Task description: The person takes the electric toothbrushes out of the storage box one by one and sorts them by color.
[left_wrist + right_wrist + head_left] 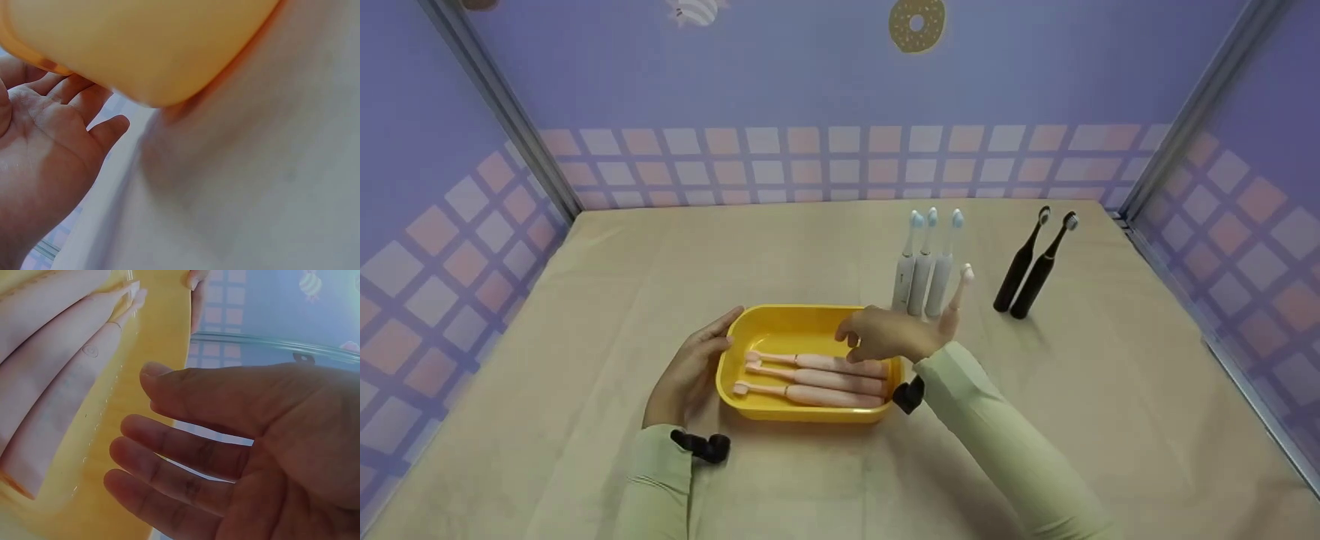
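Observation:
A yellow tray (pixel 780 319) lies in front of me, with three pink electric toothbrushes (pixel 840 380) side by side in it, brush heads to the left. At the tray's left end my left hand (pixel 690 367) grips the rim; in the left wrist view its fingers (pixel 90 101) lie against the outer wall. My right hand (pixel 889 334) hovers over the tray's right part, holding nothing. Its fingers are loosely bent and apart, close beside the pink handles (pixel 62 399) in the right wrist view. Another pink toothbrush (pixel 952 304) stands just behind this hand, its lower part hidden.
Three white electric toothbrushes (pixel 921 277) with pale blue bristles stand upright behind the right hand. Farther right stand two black ones (pixel 1033 281). The beige-covered table (pixel 607 285) is enclosed by purple walls with a checked band (pixel 802 165).

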A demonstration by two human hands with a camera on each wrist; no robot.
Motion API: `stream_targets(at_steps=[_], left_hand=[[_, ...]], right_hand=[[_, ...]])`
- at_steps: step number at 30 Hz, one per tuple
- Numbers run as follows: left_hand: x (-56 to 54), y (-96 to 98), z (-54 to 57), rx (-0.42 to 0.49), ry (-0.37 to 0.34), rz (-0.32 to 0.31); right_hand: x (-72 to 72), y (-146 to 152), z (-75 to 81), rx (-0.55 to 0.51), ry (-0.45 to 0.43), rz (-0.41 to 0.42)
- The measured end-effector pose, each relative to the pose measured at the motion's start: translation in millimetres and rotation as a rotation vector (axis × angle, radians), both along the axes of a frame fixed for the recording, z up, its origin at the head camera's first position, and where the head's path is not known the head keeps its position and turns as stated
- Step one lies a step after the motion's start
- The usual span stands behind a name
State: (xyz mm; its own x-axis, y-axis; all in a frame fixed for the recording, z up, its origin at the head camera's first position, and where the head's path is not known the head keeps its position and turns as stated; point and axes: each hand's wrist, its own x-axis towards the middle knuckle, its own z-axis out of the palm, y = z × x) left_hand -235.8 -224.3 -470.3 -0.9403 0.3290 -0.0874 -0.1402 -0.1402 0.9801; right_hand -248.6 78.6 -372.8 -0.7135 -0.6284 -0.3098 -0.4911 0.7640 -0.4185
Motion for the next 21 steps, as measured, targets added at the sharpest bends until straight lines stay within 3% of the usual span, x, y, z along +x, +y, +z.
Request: stream_targets(at_steps=[10,18,19,20,21], left_hand=[[-1.3,0.3,0.1,0.017,-0.012,-0.002],[-1.5,0.5,0.8,0.003,-0.009,0.001],[-1.4,0.5,0.8,0.004,-0.010,0.000],[-1.4,0.5,0.7,0.005,-0.010,-0.001],[-1.2,0.5,0.7,0.007,-0.010,-0.004]], right_hand=[[-11.4,-12.1,-8.9,0.044,-0.061,0.002],[-17.9,-18.9,-15.2,0.091,-0.129,-0.055],[-17.7,-19.3,-16.4,0.085,-0.132,-0.062],[-18.1,-16.3,-29.8,-0.031,-0.203,0.006],[-16.2,-15.3,-29.8,-0.042,-0.207,0.004]])
